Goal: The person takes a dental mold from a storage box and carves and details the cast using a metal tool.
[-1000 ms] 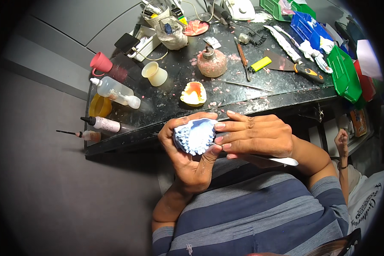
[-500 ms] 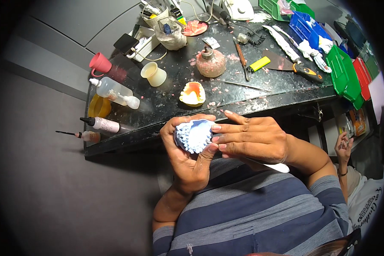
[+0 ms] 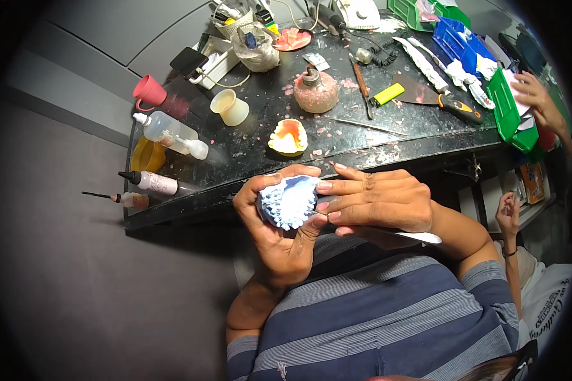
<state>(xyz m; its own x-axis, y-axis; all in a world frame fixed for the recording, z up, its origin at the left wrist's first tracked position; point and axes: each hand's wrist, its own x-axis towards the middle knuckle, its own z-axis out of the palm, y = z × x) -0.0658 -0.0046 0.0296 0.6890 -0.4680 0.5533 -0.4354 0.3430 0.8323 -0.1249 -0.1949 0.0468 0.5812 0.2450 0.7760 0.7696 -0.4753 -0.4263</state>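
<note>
Just off the bench's front edge, my left hand (image 3: 274, 253) cups a pale blue-white plaster dental cast (image 3: 290, 202), its bumpy row of teeth turned to the left and toward me. My right hand (image 3: 388, 202) is closed on a slim tool (image 3: 424, 237) whose white handle end sticks out beneath the palm. Its working end is mostly hidden by fingers near the cast's right side. The right fingertips touch that side, close to my left thumb. On the bench ahead sits a second cast (image 3: 287, 138), cream with an orange-pink plate.
A glass burner (image 3: 316, 94), wax knife (image 3: 361, 86), yellow lighter (image 3: 388, 94) and scraper (image 3: 461, 108) lie on the black bench (image 3: 248, 152). Bottles (image 3: 171, 132) and a cream cup (image 3: 229, 108) stand left. Another person's hand (image 3: 540, 105) is at a green bin (image 3: 507, 105).
Another person's hand has come in at the far right, over the green bin, with pale paper there. The tool's handle end has shifted slightly right. My grip on the cast stays.
</note>
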